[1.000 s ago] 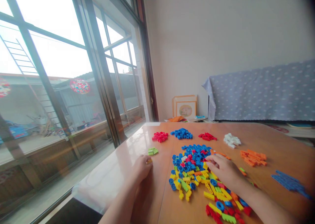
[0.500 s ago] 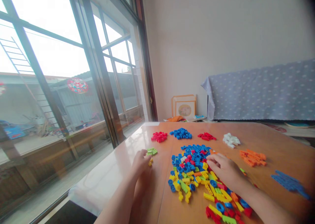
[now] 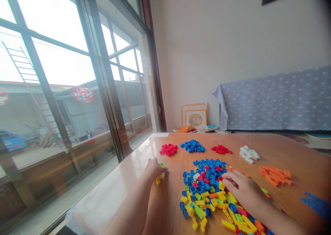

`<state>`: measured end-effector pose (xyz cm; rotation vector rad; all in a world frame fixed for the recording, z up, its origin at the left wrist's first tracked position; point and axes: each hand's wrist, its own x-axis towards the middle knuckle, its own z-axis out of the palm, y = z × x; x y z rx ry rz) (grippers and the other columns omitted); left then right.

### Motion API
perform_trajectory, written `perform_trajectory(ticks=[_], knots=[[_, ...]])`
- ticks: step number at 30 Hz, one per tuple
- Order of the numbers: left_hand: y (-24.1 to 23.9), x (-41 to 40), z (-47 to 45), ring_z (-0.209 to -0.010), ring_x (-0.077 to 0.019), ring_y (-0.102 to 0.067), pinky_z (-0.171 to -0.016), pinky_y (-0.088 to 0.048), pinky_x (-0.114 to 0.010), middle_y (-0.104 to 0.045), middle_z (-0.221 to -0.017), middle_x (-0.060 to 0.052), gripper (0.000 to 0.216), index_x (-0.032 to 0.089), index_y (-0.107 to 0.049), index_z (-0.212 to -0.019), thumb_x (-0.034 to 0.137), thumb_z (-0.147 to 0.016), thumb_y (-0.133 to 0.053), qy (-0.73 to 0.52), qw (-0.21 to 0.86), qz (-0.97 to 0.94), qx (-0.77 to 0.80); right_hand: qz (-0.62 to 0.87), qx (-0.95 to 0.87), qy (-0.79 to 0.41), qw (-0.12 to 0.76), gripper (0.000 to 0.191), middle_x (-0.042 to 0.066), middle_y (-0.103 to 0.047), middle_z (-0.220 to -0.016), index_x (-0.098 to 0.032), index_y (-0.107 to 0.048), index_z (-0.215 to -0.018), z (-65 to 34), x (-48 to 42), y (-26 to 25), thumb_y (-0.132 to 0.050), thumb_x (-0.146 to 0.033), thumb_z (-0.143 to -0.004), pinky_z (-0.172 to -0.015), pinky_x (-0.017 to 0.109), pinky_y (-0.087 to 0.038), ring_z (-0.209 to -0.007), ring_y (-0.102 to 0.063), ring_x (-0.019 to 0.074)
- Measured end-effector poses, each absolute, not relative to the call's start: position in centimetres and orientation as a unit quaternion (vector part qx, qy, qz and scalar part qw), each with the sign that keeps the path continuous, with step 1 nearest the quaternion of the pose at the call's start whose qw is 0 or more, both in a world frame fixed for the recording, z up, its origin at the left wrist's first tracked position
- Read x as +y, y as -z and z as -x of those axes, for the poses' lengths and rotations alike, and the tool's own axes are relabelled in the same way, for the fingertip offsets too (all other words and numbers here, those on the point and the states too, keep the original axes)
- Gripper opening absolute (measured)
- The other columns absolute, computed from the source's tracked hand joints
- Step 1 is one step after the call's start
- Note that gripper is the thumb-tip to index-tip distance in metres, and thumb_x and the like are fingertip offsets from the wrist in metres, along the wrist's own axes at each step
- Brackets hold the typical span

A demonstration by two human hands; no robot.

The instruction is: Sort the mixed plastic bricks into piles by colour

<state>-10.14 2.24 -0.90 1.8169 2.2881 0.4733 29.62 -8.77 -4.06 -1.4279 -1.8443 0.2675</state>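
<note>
My left hand [image 3: 155, 169] hovers over the small heap of light green bricks [image 3: 162, 164] at the table's left side and hides most of it. Its fingers are bent together; whatever they hold is hidden. Two or so yellow bricks [image 3: 158, 180] lie just below that hand. My right hand [image 3: 239, 184] is at the right edge of a large mixed pile of toy building bricks [image 3: 207, 193], blue, yellow, red, green and orange. Its fingers and thumb are loosely apart, fingertips near a yellow brick [image 3: 221, 185], and no brick shows in its grasp.
Along the far side of the wooden table [image 3: 170, 200] lie sorted heaps: pinkish-red bricks [image 3: 168, 150], blue bricks [image 3: 192, 146], red bricks [image 3: 221, 149] and white bricks [image 3: 249, 154]. Orange pieces [image 3: 275, 175] and long blue pieces [image 3: 317, 204] lie at the right. A window stands left.
My left hand has moved right onto the light green heap, covering more of it. My right hand stays by the mixed pile. The view has tilted slightly upward.
</note>
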Motion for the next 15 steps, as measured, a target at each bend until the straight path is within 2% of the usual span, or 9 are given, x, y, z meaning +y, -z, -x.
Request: perform_trajectory(ticks=[5, 15], knots=[[1.0, 2.7, 9.7, -0.093, -0.0263, -0.069, -0.07, -0.048, -0.027, -0.062, -0.121, -0.014, 0.06, 0.019, -0.065, -0.106, 0.063, -0.066, -0.073, -0.145, 0.074, -0.611, 0.775, 0.562, -0.732, -0.116, 0.368, 0.031, 0.006, -0.07, -0.099, -0.029, -0.072, -0.097, -29.8, -8.5, 4.4, -0.049, -0.048, -0.09, -0.079, 0.036, -0.054, -0.081, -0.067, 0.0226], [1.8, 5.3, 10.3, -0.09, -0.0277, -0.069, -0.07, -0.048, -0.03, -0.064, -0.116, -0.014, 0.055, 0.02, -0.067, -0.103, 0.063, -0.068, -0.07, -0.135, 0.054, -0.621, 0.77, 0.556, -0.74, -0.114, 0.361, 0.03, 0.006, -0.07, -0.104, -0.03, -0.072, -0.099, -30.0, -8.1, 4.6, -0.047, -0.046, -0.093, -0.089, 0.038, -0.053, -0.092, -0.068, 0.025]])
